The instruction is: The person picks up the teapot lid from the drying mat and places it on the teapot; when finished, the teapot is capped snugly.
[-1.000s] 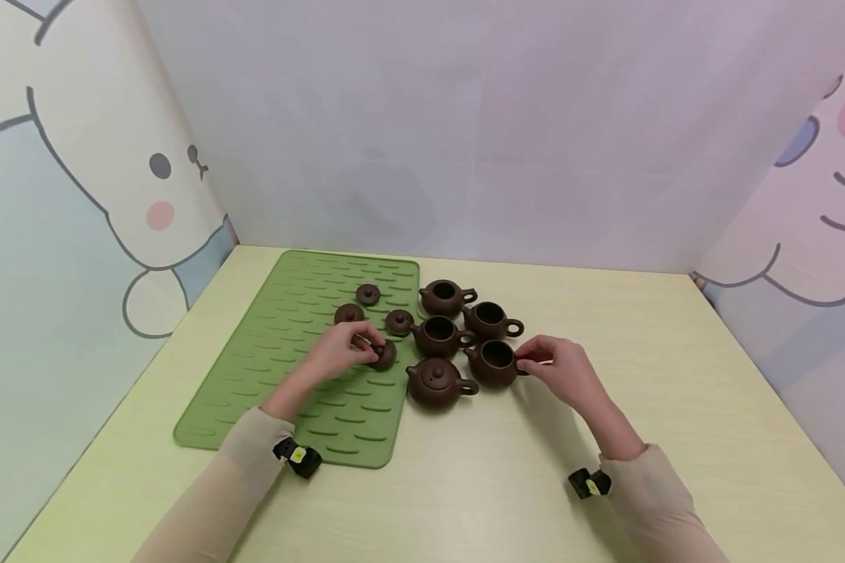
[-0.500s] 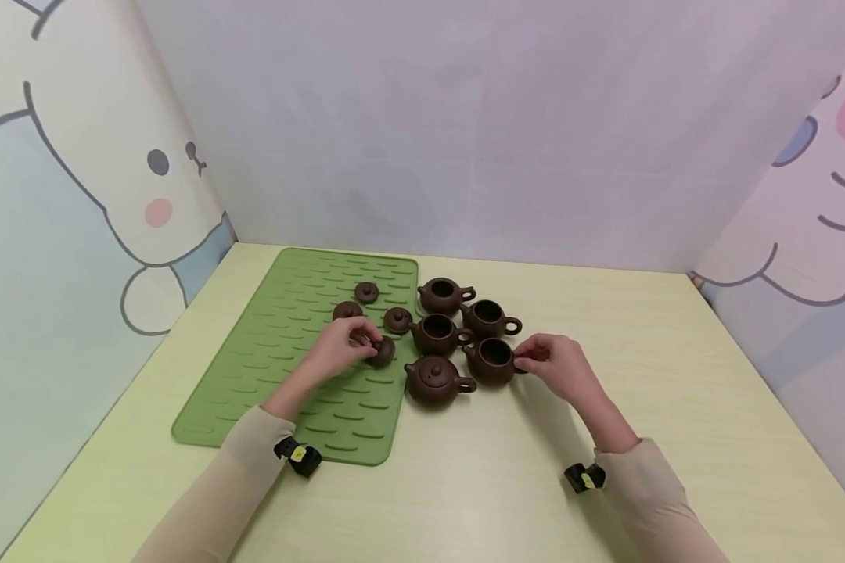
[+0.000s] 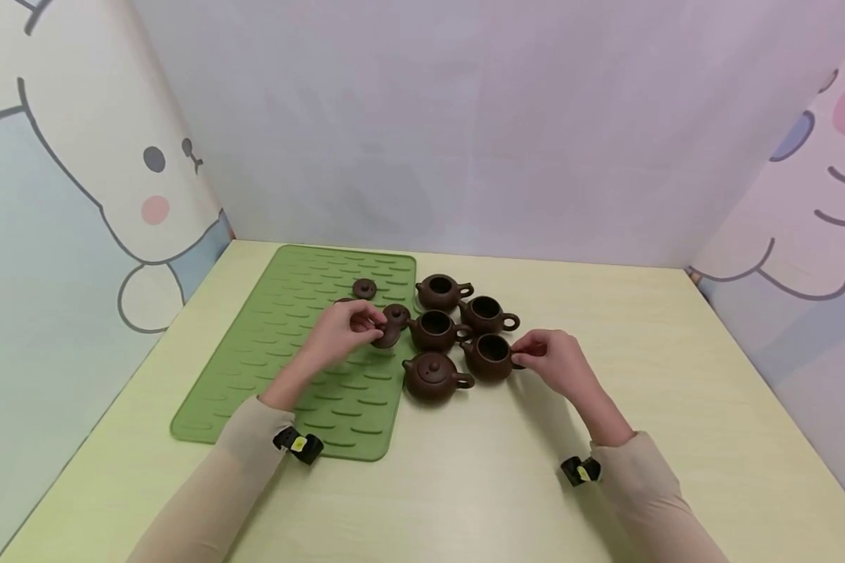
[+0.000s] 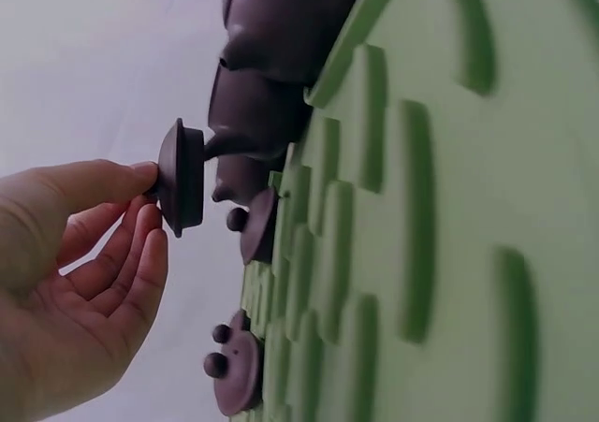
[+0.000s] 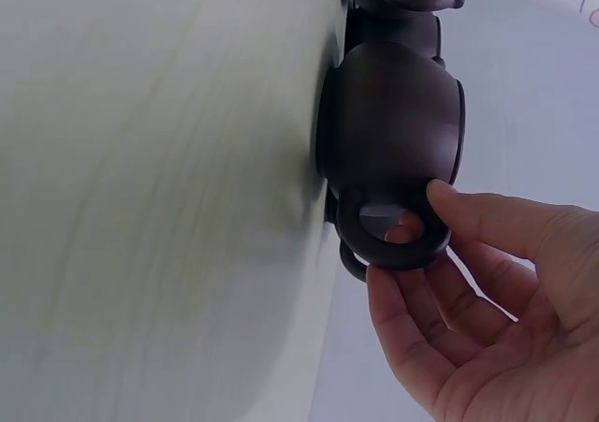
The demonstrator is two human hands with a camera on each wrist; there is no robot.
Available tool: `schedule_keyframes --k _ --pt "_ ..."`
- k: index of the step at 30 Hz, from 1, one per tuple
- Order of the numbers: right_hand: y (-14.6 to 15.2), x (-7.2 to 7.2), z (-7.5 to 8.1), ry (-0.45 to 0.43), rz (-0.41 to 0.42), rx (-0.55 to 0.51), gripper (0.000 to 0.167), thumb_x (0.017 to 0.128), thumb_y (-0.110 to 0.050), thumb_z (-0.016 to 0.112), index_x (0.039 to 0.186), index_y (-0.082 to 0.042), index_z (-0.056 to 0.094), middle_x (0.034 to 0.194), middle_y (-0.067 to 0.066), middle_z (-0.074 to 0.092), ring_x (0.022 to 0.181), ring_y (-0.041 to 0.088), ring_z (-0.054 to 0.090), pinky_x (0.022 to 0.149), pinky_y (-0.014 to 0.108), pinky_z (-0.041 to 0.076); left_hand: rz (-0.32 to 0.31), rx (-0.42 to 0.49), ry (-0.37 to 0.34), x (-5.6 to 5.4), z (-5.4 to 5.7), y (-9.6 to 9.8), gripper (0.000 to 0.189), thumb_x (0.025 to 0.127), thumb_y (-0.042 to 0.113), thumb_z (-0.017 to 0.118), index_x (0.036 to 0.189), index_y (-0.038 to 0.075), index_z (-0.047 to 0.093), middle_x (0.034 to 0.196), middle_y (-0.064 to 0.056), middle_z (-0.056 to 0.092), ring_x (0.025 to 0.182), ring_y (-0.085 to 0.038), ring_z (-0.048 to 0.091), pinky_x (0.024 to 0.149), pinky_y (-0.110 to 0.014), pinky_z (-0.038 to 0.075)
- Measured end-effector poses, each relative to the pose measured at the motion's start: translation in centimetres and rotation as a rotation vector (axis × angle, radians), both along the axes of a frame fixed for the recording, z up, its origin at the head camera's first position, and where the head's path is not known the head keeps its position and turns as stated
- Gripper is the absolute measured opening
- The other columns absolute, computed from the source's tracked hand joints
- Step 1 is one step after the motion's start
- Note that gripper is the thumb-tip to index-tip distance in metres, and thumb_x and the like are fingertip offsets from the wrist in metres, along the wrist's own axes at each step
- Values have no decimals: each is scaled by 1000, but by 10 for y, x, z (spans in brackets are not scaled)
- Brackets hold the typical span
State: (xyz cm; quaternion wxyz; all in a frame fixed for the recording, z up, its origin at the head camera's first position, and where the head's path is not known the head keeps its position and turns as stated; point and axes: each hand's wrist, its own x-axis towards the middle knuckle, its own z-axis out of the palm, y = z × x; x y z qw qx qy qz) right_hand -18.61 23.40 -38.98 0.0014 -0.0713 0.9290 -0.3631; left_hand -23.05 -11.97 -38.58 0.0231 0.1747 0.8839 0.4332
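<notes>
Left hand (image 3: 343,332) pinches a lifted lid (image 3: 386,336); the open teapot (image 3: 491,357) sits to its right, handle pinched by right hand (image 3: 552,361).

A pale yellow-green worktop (image 3: 465,485) is enclosed on three sides by upright panels. The back panel (image 3: 451,117) is plain and whitish-lilac. A cartoon rabbit with a pink cheek is printed on the left panel (image 3: 77,172), and pastel cartoon outlines are seen on the right panel (image 3: 810,195). Soft, even light is cast throughout.
</notes>
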Motion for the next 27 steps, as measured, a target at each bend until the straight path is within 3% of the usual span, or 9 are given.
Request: schedule_keyframes --k 15,27 --pt "-1 -1 2 0 -1 11 9 88 -7 73 95 -3 76 88 11 78 80 13 71 68 26 52 -75 25 10 -2 21 24 15 91 9 72 106 7 71 103 -10 72 92 -20 68 82 -31 59" --pt "-1 1 1 -9 -8 2 9 88 -6 72 96 -2 75 88 12 77 80 14 71 68 26 53 -141 51 38 -5 20 44 15 91 8 72 106 6 70 105 -10 72 92 -18 68 80 -27 58"
